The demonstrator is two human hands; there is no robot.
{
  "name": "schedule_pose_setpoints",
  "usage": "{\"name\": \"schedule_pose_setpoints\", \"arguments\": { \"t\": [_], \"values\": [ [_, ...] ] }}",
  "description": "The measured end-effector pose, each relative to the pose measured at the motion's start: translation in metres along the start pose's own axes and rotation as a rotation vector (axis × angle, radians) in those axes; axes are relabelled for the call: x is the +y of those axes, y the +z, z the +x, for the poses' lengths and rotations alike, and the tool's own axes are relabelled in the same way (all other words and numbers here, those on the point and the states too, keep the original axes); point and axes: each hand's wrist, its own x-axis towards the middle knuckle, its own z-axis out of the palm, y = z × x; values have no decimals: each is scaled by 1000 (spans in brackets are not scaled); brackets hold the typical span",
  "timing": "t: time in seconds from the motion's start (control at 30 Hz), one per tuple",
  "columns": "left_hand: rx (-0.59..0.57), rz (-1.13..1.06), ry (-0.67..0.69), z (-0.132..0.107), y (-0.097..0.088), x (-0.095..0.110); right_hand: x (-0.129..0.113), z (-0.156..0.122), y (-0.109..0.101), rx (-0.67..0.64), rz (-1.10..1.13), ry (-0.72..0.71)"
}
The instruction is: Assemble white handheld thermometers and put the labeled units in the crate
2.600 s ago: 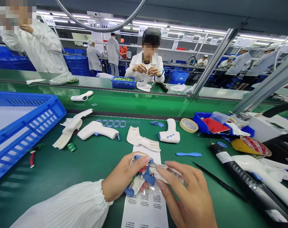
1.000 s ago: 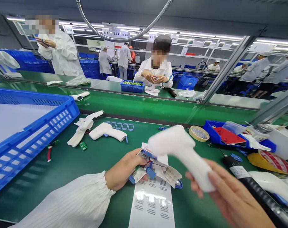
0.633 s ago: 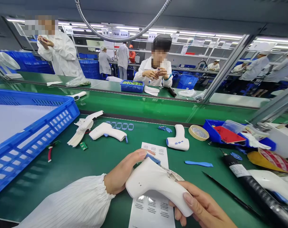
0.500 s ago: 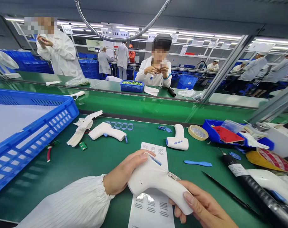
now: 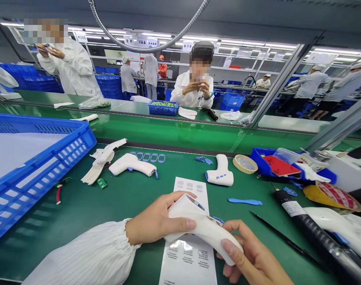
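Both my hands grip one white thermometer gun housing low in the middle, above a printed paper sheet on the green bench. My left hand wraps the head end, thumb on the side. My right hand holds the handle end, thumb pressed on its top. A blue part peeks out between the shell halves at the seam. Another white thermometer gun lies beyond the sheet, and a third lies to the left near loose white shell halves.
A blue crate stands at the left. An electric screwdriver and a thin black tool lie at the right, near a tape roll, a blue parts tray and a blue strip. People in white coats work across the green conveyor.
My right hand brought a white shell half down over the open half with wires and blue parts in my left hand. Both hands now close the two halves together.
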Motion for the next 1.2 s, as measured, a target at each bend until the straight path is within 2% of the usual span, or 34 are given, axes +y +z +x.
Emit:
{"name": "schedule_pose_setpoints", "arguments": {
  "t": [0.1,0.17,0.2,0.27,0.33,0.4,0.5,0.67,0.77,0.9,0.97,1.07,1.13,1.2],
  "values": [
    [105,57,-29,-4,1,4,-2,-6,-9,267,-338,-133],
    [164,134,-27,-6,7,9,-11,-10,-10,444,-483,-303],
    [172,185,-23,-7,12,11,-18,-11,-8,482,-516,-398],
    [149,276,0,-9,24,16,-32,-12,1,449,-508,-564],
    [125,333,48,-11,33,19,-45,-10,12,329,-426,-626],
    [138,350,103,-14,37,20,-51,-8,21,238,-264,-581],
    [187,380,213,-21,34,18,-49,-8,28,180,47,-476],
    [237,566,431,-29,36,9,-41,-11,38,195,303,-457],
    [266,622,508,-29,44,0,-39,-11,47,253,337,-498],
    [394,629,578,-25,53,-12,-41,-7,53,313,297,-528],
    [422,612,586,-22,55,-14,-44,-4,51,306,292,-497],
    [454,503,461,-20,51,-10,-47,1,45,242,342,-433],
    [504,378,373,-21,42,-5,-46,4,39,149,366,-413],
    [574,332,342,-26,31,-1,-40,4,34,7,305,-358]
  ]
}}
